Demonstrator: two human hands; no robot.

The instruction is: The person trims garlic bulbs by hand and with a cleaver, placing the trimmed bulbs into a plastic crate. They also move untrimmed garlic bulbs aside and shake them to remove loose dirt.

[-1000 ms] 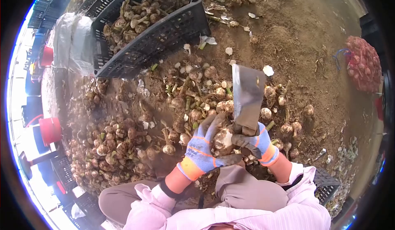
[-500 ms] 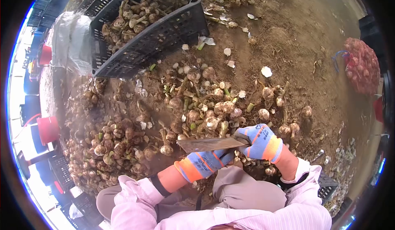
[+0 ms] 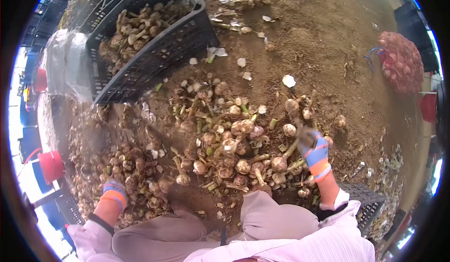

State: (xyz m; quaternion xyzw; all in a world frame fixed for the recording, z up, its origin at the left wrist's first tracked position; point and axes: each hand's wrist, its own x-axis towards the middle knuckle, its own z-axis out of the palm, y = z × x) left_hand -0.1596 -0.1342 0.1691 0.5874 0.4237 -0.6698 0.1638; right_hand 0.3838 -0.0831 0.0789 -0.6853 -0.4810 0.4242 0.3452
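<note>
My left hand [image 3: 114,192], in a blue and orange glove, reaches into the garlic pile [image 3: 133,168] on the left. Its fingertips are blurred among the bulbs, so whether they grip one cannot be seen. My right hand [image 3: 316,155], gloved alike, is at the right edge of the middle heap of garlic bulbs [image 3: 243,166], many with stems. Its fingers look curled and are smeared by motion; what they hold cannot be made out. One stemmed garlic bulb [image 3: 279,163] lies just left of this hand. The flat blade seen earlier is not distinguishable now.
A black plastic crate [image 3: 159,51] holding garlic stands at the upper left beside a clear plastic sheet [image 3: 68,67]. A red net sack [image 3: 401,63] lies at the far right. Another dark crate [image 3: 363,199] is near my right elbow. Peel scraps dot the dirt floor [image 3: 318,46].
My hands, together around a flat brown blade before, have moved apart. The left went left to the pile; the right moved to the right and slightly up. The view has shifted a little.
</note>
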